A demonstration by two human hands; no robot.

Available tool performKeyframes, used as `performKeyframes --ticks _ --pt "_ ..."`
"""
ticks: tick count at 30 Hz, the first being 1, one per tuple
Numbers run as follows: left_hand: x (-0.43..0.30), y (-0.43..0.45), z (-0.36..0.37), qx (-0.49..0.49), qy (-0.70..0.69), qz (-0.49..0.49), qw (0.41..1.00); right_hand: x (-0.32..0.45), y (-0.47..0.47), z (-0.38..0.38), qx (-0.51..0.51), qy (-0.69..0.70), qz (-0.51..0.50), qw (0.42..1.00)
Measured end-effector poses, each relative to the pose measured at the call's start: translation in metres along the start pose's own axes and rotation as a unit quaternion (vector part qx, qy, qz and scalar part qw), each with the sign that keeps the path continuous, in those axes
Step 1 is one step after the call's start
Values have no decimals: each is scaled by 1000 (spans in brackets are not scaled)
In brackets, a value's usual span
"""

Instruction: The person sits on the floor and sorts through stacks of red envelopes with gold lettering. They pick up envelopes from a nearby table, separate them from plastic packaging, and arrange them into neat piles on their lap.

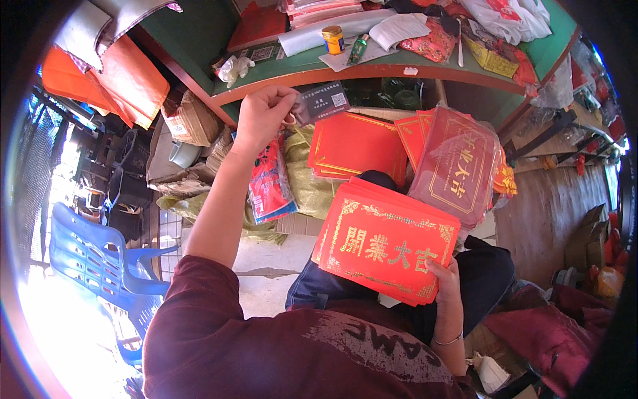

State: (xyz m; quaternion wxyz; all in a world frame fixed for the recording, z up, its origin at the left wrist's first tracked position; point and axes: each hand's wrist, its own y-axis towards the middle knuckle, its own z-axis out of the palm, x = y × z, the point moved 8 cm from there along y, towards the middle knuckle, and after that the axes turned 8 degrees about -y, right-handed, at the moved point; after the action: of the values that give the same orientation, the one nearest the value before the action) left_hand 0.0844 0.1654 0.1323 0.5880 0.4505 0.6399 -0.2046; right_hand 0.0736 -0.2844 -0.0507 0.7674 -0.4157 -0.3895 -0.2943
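Raised toward the shelf front, my left hand (266, 117) pinches a small dark printed card (321, 103) by its left end. The card bears writing and a square code. My right hand (446, 279) grips a stack of red paper sheets (379, 214) at its lower right corner, thumb on top. Gold ornament and large gold characters decorate the top sheet; the stack is fanned slightly over my lap. Beyond it lie more red gold-bordered sheets (356, 144). To their right, a plastic-wrapped dark red pack (448, 172) with gold characters leans over other red sheets.
A green shelf with a red-brown edge (299, 79) crosses ahead, holding a yellow-capped jar (333, 40), a green bottle (358, 49) and papers. A blue plastic chair (92, 249) stands left. Cardboard (174, 149) and a red plastic packet (269, 182) lie near my left arm.
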Motion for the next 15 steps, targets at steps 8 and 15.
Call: performKeyframes --ticks 8,15 --pt "73 45 -62 -263 -96 -74 957 0 0 -2 -23 -17 8 1000" --pt "88 64 -69 -359 -24 -56 931 -1 0 -1 -10 8 2 1000"
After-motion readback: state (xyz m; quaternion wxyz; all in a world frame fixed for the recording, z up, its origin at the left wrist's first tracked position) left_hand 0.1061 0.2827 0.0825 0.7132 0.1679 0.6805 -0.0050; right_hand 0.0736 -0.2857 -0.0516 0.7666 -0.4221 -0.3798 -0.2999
